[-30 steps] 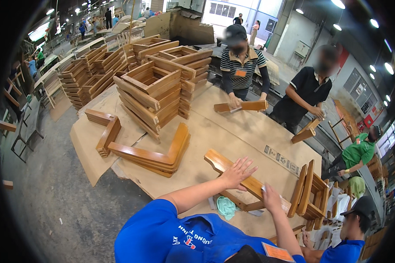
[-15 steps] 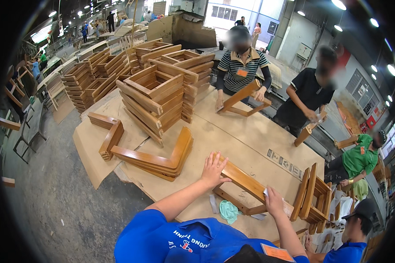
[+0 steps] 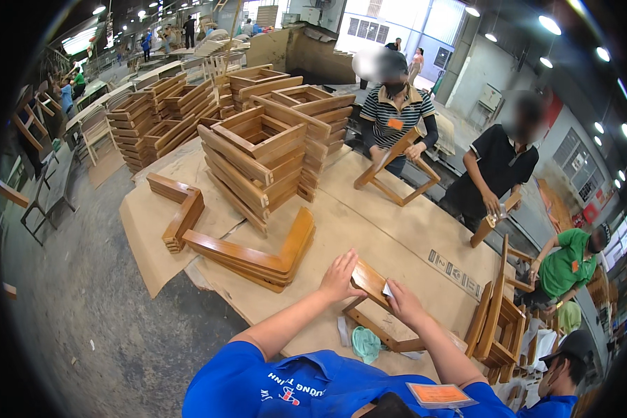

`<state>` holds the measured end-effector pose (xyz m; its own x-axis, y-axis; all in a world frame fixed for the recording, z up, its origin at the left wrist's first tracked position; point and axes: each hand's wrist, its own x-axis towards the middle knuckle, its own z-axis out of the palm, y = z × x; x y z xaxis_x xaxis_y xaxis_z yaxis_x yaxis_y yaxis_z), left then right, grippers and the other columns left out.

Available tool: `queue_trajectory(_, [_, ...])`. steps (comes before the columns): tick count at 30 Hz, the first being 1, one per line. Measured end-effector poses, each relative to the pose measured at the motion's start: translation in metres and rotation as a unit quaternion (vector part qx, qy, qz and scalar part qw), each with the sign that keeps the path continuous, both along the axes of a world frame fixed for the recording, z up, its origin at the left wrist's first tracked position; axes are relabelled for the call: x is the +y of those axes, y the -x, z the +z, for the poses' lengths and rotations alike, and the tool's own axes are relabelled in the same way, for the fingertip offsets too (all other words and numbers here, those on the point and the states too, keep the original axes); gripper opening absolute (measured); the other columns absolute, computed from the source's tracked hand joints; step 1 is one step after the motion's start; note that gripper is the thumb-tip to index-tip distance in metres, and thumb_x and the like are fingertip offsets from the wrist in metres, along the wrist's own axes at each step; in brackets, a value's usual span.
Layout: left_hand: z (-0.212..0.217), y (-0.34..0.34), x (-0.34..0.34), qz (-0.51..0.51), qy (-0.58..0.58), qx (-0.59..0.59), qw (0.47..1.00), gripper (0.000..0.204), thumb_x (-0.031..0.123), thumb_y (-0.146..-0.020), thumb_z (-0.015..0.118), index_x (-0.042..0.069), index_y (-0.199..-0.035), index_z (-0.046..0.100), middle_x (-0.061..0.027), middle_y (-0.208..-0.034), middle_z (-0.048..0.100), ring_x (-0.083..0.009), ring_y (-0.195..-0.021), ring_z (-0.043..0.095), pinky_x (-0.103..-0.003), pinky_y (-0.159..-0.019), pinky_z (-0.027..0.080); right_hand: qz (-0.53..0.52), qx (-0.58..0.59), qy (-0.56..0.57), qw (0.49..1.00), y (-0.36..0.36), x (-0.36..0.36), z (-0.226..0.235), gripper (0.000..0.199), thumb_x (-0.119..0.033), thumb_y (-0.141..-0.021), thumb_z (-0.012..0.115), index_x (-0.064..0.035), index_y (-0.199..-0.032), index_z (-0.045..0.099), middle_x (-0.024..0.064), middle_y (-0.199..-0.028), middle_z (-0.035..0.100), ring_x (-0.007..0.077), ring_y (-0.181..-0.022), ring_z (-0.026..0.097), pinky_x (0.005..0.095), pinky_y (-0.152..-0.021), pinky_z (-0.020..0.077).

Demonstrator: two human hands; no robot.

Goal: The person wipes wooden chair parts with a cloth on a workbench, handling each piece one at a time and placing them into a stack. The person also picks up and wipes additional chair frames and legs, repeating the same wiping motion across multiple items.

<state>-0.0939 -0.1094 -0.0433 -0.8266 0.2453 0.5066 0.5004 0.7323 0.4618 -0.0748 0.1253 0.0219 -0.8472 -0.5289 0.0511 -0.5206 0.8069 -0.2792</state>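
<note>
A brown varnished wooden frame (image 3: 367, 280) stands tilted on the cardboard-covered table in front of me. My left hand (image 3: 339, 277) grips its upper left end, fingers together along the edge. On the frame's top rail, my right hand (image 3: 403, 304) presses a small folded white sheet (image 3: 387, 288), whose material I cannot make out. My right forearm hides part of the rail. Beside the frame's lower rail lies a crumpled mint-green cloth (image 3: 366, 344), with a pale strip (image 3: 343, 331) next to it.
L-shaped wooden parts (image 3: 258, 259) are stacked at left, beside an angled part (image 3: 181, 212). Behind them rises a tall pile of wooden frames (image 3: 258, 150). More frames (image 3: 498, 327) lean at right. Co-workers (image 3: 397, 115) handle parts across the cardboard-covered table (image 3: 341, 202).
My right hand has slid up and left along the rail with the white sheet, closer to my left hand. My left hand has gone from spread on top to gripping the end.
</note>
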Motion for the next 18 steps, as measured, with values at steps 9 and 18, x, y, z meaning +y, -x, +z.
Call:
queue_trajectory(9, [-0.012, -0.011, 0.001, -0.004, -0.119, 0.012, 0.993, 0.134, 0.044, -0.049, 0.089, -0.002, -0.146, 0.01, -0.0262, -0.148, 0.025, -0.0424, -0.133, 0.031, -0.045, -0.11, 0.029, 0.064, -0.078, 0.166, 0.981, 0.044, -0.056, -0.012, 0.043, -0.022, -0.093, 0.048, -0.0037, -0.133, 0.045, 0.0222, -0.122, 0.055, 0.0383, -0.112, 0.053, 0.0424, -0.092, 0.0439])
queue_trajectory(18, [-0.02, -0.013, 0.005, -0.002, -0.125, 0.022, 0.992, 0.135, 0.043, -0.049, 0.09, -0.002, -0.147, 0.008, -0.0264, -0.146, 0.029, -0.0431, -0.131, 0.034, -0.046, -0.109, 0.031, -0.024, -0.096, 0.093, 0.991, 0.054, -0.069, -0.024, 0.04, -0.022, -0.093, 0.048, -0.002, -0.127, 0.049, 0.0226, -0.117, 0.058, 0.0385, -0.108, 0.056, 0.0431, -0.091, 0.0448])
